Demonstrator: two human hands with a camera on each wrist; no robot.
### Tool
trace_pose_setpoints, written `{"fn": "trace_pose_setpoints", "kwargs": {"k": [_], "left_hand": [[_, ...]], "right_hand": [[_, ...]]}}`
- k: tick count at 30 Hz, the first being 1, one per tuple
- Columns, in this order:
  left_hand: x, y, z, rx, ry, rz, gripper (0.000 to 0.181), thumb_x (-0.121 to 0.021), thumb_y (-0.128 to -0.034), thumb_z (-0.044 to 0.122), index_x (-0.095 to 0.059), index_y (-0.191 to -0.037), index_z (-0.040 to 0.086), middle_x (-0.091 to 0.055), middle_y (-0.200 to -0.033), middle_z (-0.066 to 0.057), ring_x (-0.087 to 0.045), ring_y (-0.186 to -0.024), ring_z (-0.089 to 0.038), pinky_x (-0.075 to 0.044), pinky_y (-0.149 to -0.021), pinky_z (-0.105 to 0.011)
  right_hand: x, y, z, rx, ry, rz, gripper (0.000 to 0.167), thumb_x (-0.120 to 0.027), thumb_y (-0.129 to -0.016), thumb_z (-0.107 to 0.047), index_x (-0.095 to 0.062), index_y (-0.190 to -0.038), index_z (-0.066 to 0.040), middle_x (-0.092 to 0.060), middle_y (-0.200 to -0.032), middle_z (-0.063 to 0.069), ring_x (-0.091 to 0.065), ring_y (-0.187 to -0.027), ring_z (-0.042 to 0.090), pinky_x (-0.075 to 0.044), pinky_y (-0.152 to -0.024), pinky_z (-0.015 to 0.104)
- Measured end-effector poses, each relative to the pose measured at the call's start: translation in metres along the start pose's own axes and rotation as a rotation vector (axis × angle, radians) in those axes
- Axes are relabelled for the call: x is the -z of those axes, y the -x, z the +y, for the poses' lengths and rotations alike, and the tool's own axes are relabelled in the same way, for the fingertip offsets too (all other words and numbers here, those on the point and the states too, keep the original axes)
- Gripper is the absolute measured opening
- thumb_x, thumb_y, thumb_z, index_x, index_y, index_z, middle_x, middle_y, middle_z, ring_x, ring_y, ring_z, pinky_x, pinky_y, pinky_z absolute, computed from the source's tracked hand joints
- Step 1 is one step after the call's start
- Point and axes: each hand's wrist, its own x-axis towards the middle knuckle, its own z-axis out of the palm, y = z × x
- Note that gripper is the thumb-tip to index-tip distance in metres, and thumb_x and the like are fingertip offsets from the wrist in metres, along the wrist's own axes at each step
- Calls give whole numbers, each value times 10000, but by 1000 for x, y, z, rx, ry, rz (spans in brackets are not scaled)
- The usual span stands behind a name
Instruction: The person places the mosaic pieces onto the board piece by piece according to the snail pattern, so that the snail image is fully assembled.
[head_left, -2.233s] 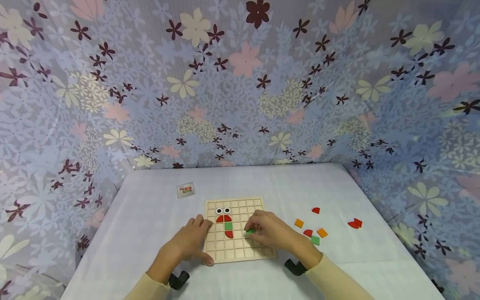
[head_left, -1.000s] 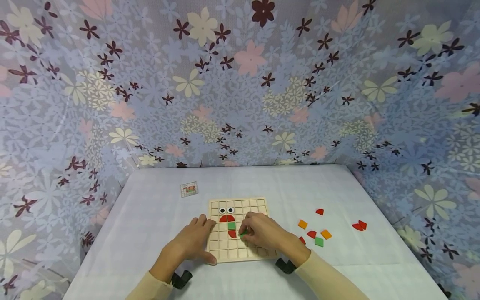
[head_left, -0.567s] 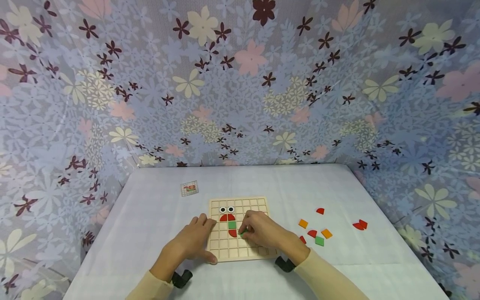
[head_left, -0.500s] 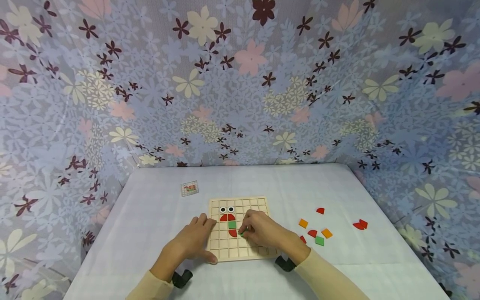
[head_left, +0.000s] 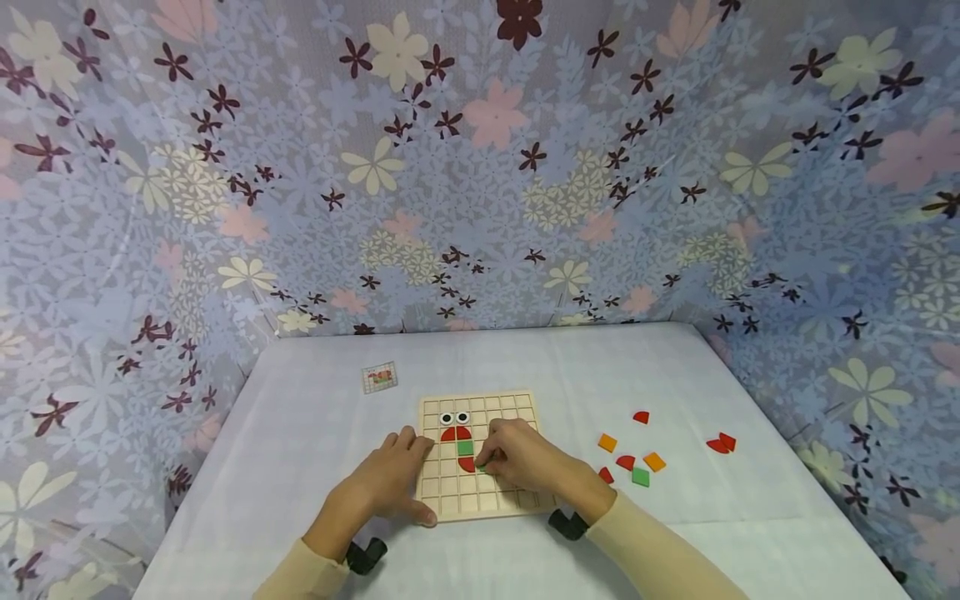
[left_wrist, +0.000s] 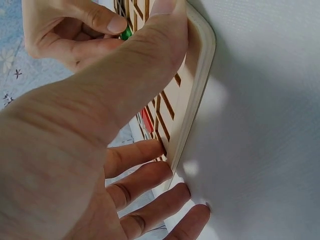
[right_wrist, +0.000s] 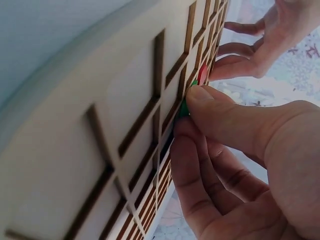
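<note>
My right hand [head_left: 521, 457] pinches a small green tile [right_wrist: 184, 108] between thumb and fingers, down at the gridded wooden board [head_left: 450, 504]. The fingers cover most of this tile, so its shape is unclear. Just left of it lies a red quarter-round tile [head_left: 467, 464]. Above that sit a green square tile [head_left: 465, 448], two red quarter-round tiles [head_left: 455, 433] and two eye tiles [head_left: 447, 418]. With its fingers spread, my left hand [head_left: 382, 479] rests at the board's left side, thumb by the near corner, as the left wrist view [left_wrist: 140, 65] also shows.
Right of the board lie loose tiles: orange squares [head_left: 655, 462], a green square [head_left: 641, 477] and several red pieces [head_left: 626, 462]. Farther right are more red pieces [head_left: 722, 443]. A small picture card [head_left: 379, 377] lies beyond the board at left. A patterned curtain [head_left: 480, 208] surrounds the table.
My right hand has carried the green tile left and lowered it beside the red quarter-round tile. A red tile once hidden by the right arm now shows. The left hand stays at the board.
</note>
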Motion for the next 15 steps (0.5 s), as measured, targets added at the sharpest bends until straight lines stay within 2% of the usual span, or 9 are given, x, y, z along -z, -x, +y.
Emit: {"fn": "trace_pose_setpoints", "kwargs": {"k": [8, 15], "left_hand": [[1, 1, 2, -14, 4, 3, 1135, -1122, -732, 483, -586, -1619, 20, -577, -1317, -95, -530, -1170, -264, -568, -1017, -533], [-1, 1, 0, 2, 0, -1, 1141, -1124, -729, 487, -585, -1625, 32, -575, -1318, -89, -529, -1173, -262, -566, -1019, -530]], "right_hand": [[-1, -6, -3, -22, -9, 15, 161, -912, -927, 83, -886, -935, -76, -821, -979, 31, -714, -887, 36, -595, -781, 189], [-1, -6, -6, -37, -21, 7, 150, -913, -935, 72, -874, -925, -72, -755, -968, 20, -655, -854, 7, -587, -761, 188]]}}
